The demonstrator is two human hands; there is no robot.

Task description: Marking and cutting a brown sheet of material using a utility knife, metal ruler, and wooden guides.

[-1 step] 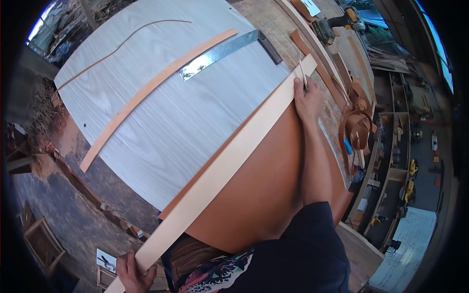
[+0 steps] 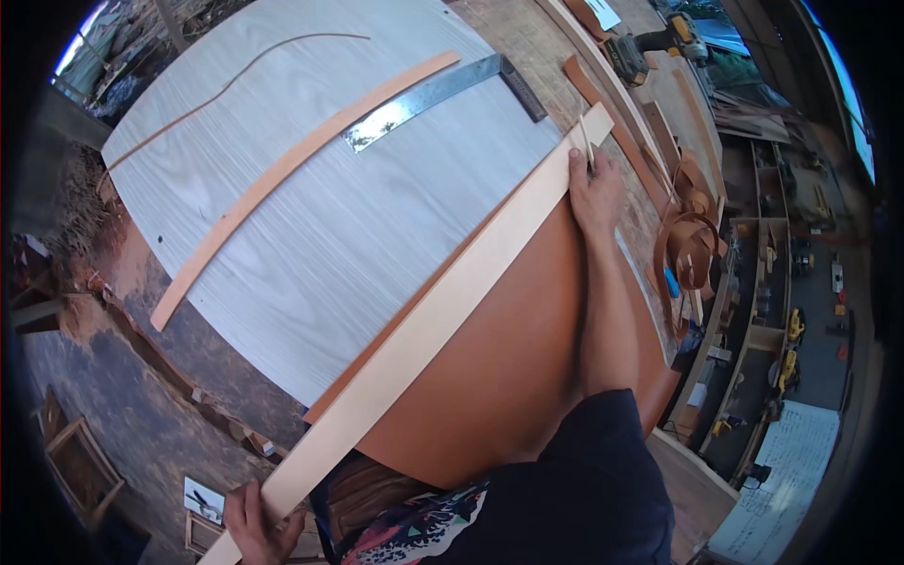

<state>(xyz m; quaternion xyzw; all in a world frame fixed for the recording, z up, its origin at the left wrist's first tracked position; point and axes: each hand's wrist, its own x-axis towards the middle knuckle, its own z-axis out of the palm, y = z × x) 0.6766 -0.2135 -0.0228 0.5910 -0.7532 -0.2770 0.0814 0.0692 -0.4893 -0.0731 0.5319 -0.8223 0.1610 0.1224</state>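
Observation:
A long, straight, pale wooden strip (image 2: 424,334) lies diagonally across a sheet of brown leather (image 2: 490,363), with a narrow band of leather showing along its far edge. My left hand (image 2: 262,527) grips the strip's near end, fingers on top. Near the far end, my right hand (image 2: 596,193) rests its thumb at the strip's edge. A thin pale stick (image 2: 588,141), like a pencil, is between the right hand's fingers; their tips are partly hidden. Beyond the strip, a metal try square (image 2: 424,104) lies beside a curved tan strip (image 2: 301,169) on a grey wood-grain board (image 2: 358,235).
A thin brown cord (image 2: 226,87) lies on the board's far left. Past my right hand are coiled leather strips (image 2: 692,250) and a cordless drill (image 2: 659,47). Shelves with tools (image 2: 753,311) stand at the right; a wooden frame (image 2: 85,461) is at the lower left.

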